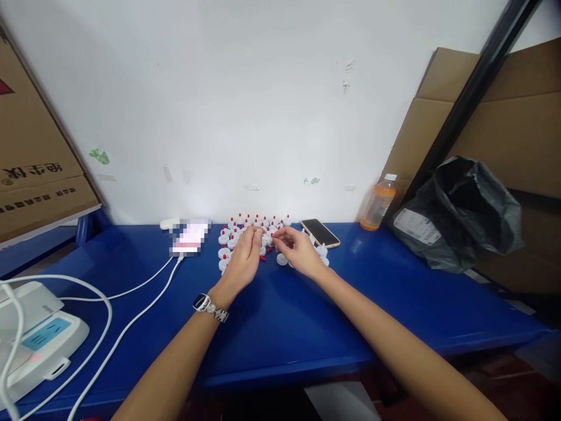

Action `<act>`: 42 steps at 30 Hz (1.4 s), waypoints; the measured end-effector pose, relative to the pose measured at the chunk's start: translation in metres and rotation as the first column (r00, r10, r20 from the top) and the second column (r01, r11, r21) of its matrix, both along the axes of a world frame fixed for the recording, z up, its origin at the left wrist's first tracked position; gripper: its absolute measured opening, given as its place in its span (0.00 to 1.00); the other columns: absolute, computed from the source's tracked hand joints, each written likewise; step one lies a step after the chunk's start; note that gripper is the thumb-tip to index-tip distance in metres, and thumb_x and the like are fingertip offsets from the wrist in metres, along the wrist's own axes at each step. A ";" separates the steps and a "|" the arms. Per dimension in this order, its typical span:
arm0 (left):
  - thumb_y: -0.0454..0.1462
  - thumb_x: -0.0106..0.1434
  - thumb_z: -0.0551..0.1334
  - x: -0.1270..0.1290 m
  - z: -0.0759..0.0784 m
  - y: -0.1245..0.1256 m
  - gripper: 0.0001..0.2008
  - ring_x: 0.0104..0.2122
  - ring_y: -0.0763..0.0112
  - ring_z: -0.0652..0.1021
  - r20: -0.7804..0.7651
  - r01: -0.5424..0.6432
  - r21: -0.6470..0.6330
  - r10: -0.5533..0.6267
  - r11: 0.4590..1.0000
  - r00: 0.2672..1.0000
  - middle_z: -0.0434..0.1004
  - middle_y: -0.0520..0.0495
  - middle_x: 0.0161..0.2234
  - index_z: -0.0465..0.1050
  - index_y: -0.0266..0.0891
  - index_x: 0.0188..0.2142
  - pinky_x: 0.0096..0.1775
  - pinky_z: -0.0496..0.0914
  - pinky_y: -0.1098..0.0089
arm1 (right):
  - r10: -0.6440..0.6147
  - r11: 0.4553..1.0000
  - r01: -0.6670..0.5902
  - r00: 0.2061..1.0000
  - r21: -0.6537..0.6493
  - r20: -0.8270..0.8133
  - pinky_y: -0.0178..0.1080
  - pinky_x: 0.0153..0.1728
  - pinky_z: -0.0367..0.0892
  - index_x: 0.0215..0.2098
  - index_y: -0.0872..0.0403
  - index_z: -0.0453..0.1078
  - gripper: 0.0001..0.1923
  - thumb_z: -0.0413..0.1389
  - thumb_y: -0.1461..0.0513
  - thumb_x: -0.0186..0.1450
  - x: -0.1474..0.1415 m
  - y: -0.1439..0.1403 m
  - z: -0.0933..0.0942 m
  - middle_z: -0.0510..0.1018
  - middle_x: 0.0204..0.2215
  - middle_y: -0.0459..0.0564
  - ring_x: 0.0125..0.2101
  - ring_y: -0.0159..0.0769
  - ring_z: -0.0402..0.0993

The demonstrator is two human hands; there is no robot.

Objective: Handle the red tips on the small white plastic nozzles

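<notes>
My left hand [246,257] is closed, thumb against curled fingers, around what looks like a white nozzle cap [266,240], mostly hidden. Close on its right, my right hand [300,250] pinches with thumb and forefinger at a small red tip [272,236]; the fingers partly cover it. Behind and left of the hands stand several white nozzle caps with red tips [224,238]. White caps without red tips [322,250] sit beside and behind my right hand. A few loose red tips [263,258] lie on the blue table [289,327] between the hands.
A dark phone [321,232] lies behind the right hand. Farther right are an orange drink bottle [378,203] and a black plastic bag [456,216]. At left, a lit phone [191,236] is plugged into a white cable [151,307], near a power strip [48,339].
</notes>
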State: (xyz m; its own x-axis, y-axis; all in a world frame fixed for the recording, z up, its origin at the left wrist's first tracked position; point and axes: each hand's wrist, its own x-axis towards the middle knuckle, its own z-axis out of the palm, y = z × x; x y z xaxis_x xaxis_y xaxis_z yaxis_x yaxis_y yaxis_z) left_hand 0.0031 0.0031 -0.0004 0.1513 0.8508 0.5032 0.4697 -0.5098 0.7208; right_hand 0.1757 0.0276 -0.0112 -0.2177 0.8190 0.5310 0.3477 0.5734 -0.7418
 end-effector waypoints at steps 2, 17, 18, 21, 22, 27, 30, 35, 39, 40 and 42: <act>0.48 0.74 0.44 0.001 0.001 -0.002 0.17 0.42 0.65 0.74 0.003 0.016 0.002 -0.016 1.000 1.000 0.74 0.46 0.41 0.66 0.42 0.46 0.48 0.66 0.64 | 0.020 0.999 -0.026 0.986 -0.039 -0.166 0.37 0.34 0.65 0.40 0.52 0.75 0.11 0.55 0.55 0.67 0.001 -0.004 0.000 0.79 0.32 0.48 0.31 0.34 0.73; 0.54 0.72 0.43 0.012 -0.009 -0.002 0.23 0.32 0.67 0.71 0.215 0.082 -0.074 -0.064 0.994 0.974 0.69 0.49 0.33 0.66 0.43 0.48 0.38 0.68 0.66 | 0.051 0.970 -0.168 0.847 -0.176 -0.529 0.35 0.24 0.62 0.29 0.53 0.74 0.17 0.67 0.48 0.55 -0.010 -0.021 0.010 0.77 0.23 0.46 0.22 0.29 0.66; 0.54 0.72 0.43 0.013 -0.010 -0.003 0.23 0.32 0.68 0.71 0.226 0.087 -0.081 -0.066 0.993 0.972 0.69 0.49 0.33 0.66 0.43 0.48 0.38 0.68 0.66 | 0.054 0.970 -0.170 0.850 -0.176 -0.524 0.35 0.24 0.62 0.29 0.53 0.74 0.18 0.67 0.48 0.55 -0.012 -0.022 0.010 0.76 0.23 0.46 0.22 0.29 0.66; 0.55 0.72 0.44 0.018 -0.013 -0.005 0.24 0.34 0.68 0.72 0.266 0.086 -0.097 -0.058 0.992 0.962 0.70 0.47 0.35 0.66 0.42 0.45 0.41 0.69 0.66 | 0.055 0.971 -0.171 0.839 -0.167 -0.541 0.35 0.24 0.62 0.27 0.53 0.72 0.19 0.67 0.48 0.54 -0.018 -0.026 0.009 0.74 0.22 0.44 0.22 0.29 0.65; 0.55 0.72 0.44 0.021 -0.014 -0.006 0.24 0.36 0.68 0.73 0.283 0.084 -0.102 -0.052 0.991 0.958 0.70 0.47 0.36 0.66 0.41 0.45 0.42 0.70 0.66 | 0.045 0.974 -0.159 0.830 -0.159 -0.556 0.34 0.24 0.62 0.27 0.53 0.72 0.19 0.67 0.48 0.54 -0.020 -0.027 0.009 0.74 0.22 0.44 0.22 0.29 0.65; 0.57 0.71 0.44 0.030 -0.021 -0.008 0.23 0.41 0.68 0.74 0.386 0.121 -0.147 -0.056 0.982 0.921 0.71 0.47 0.40 0.64 0.43 0.44 0.47 0.70 0.66 | 0.005 0.992 -0.081 0.803 -0.100 -0.596 0.35 0.27 0.64 0.29 0.54 0.71 0.18 0.66 0.49 0.56 -0.027 -0.028 0.006 0.74 0.23 0.44 0.23 0.29 0.67; 0.57 0.70 0.45 0.029 -0.021 -0.007 0.24 0.41 0.67 0.75 0.385 0.127 -0.163 -0.055 0.978 0.921 0.73 0.46 0.41 0.65 0.43 0.43 0.47 0.71 0.65 | 0.027 0.992 -0.092 0.817 -0.083 -0.576 0.35 0.29 0.65 0.28 0.54 0.70 0.17 0.66 0.50 0.57 -0.028 -0.027 0.004 0.75 0.24 0.45 0.26 0.31 0.70; 0.54 0.72 0.42 0.016 -0.008 -0.002 0.26 0.48 0.64 0.75 0.237 0.138 -0.124 -0.105 0.983 0.966 0.75 0.44 0.47 0.69 0.43 0.50 0.53 0.68 0.61 | 0.077 0.991 -0.117 0.887 -0.061 -0.455 0.35 0.29 0.63 0.30 0.53 0.70 0.15 0.62 0.51 0.61 -0.015 -0.021 0.007 0.74 0.24 0.44 0.25 0.30 0.68; 0.51 0.73 0.44 0.005 0.000 0.004 0.23 0.52 0.62 0.72 0.102 -0.079 -0.016 0.081 0.997 0.992 0.74 0.43 0.49 0.70 0.43 0.49 0.58 0.63 0.59 | 0.154 0.980 -0.158 0.987 -0.123 -0.043 0.34 0.26 0.59 0.31 0.54 0.72 0.11 0.58 0.55 0.65 0.009 -0.019 0.012 0.73 0.22 0.44 0.23 0.29 0.64; 0.50 0.73 0.44 0.003 0.000 0.005 0.22 0.51 0.62 0.73 0.084 -0.114 0.005 0.113 0.994 0.990 0.75 0.44 0.47 0.71 0.42 0.48 0.57 0.64 0.59 | 0.193 0.972 -0.180 0.978 -0.152 0.076 0.34 0.25 0.58 0.31 0.55 0.73 0.10 0.58 0.57 0.65 0.014 -0.019 0.012 0.73 0.22 0.44 0.22 0.29 0.64; 0.48 0.74 0.44 0.001 -0.002 0.008 0.21 0.49 0.62 0.73 0.026 -0.122 0.045 0.121 0.992 0.992 0.75 0.44 0.45 0.71 0.42 0.45 0.55 0.64 0.59 | 0.234 0.968 -0.197 0.935 -0.158 0.268 0.34 0.27 0.59 0.31 0.55 0.75 0.08 0.57 0.61 0.65 0.021 -0.019 0.011 0.75 0.23 0.45 0.23 0.30 0.66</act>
State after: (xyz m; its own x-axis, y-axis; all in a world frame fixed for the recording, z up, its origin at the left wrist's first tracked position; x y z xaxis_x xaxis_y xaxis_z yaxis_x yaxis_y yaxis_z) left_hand 0.0038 0.0107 -0.0019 0.0361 0.8379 0.5446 0.5134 -0.4831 0.7092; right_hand 0.1968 0.0089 0.0003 -0.5220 0.7918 0.3170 0.4321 0.5660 -0.7021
